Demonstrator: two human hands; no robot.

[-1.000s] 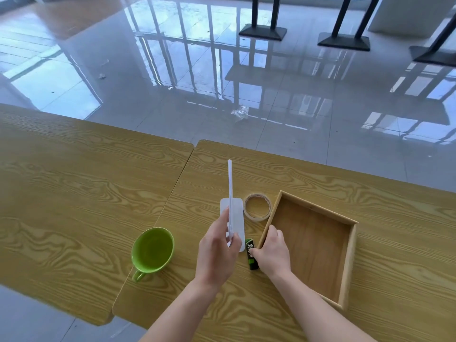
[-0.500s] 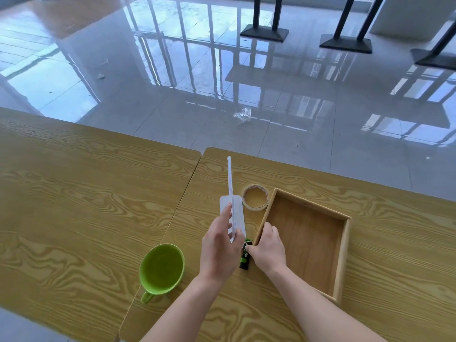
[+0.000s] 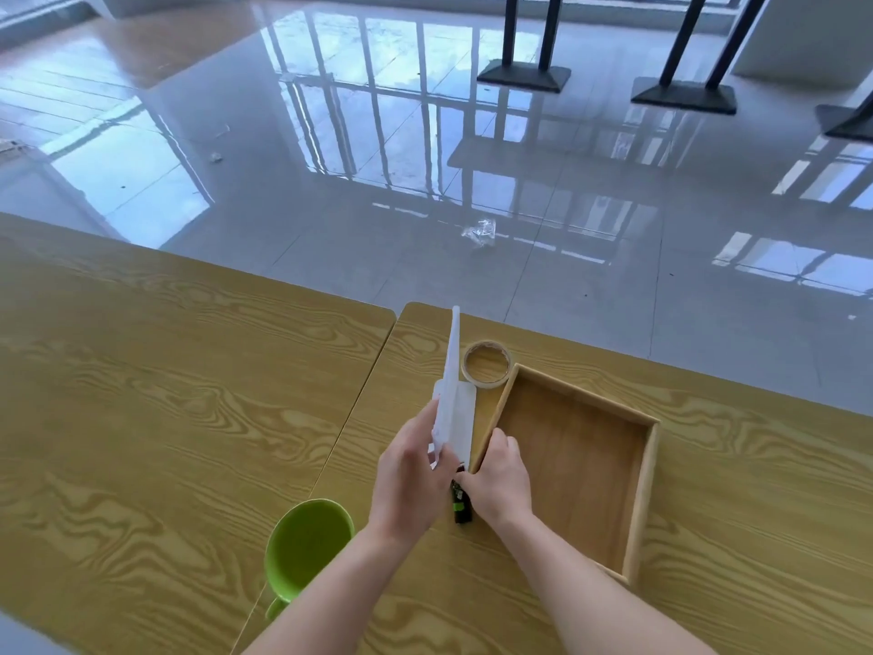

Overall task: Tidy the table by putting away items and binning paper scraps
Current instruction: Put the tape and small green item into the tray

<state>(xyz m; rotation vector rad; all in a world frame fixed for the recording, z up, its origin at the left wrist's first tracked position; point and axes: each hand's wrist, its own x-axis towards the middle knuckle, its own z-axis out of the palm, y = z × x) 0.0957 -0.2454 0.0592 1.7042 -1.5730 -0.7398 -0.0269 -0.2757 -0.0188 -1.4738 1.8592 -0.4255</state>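
Note:
My left hand [image 3: 406, 484] pinches a white paper sheet [image 3: 451, 366] and holds it upright, almost edge-on, above a flat white piece [image 3: 466, 418] lying on the table. My right hand [image 3: 500, 479] sits at the near left corner of the empty wooden tray [image 3: 640, 503]. Its fingers are closed over the far end of a green and black stick [image 3: 462, 508] that lies on the table between my hands. A roll of beige tape [image 3: 486, 364] lies flat just beyond the tray's far left corner.
A green cup [image 3: 302, 546] stands near the front edge, left of my left forearm. Two wood-grain tables [image 3: 165, 418] meet at a seam left of the paper. A crumpled clear wrapper [image 3: 479, 231] lies on the glossy floor beyond, with black stand bases [image 3: 522, 78] further back.
The sheet in my left hand has tilted, showing a little more of its face. My right hand has stayed on the stick beside the tray corner. The view has shifted a little.

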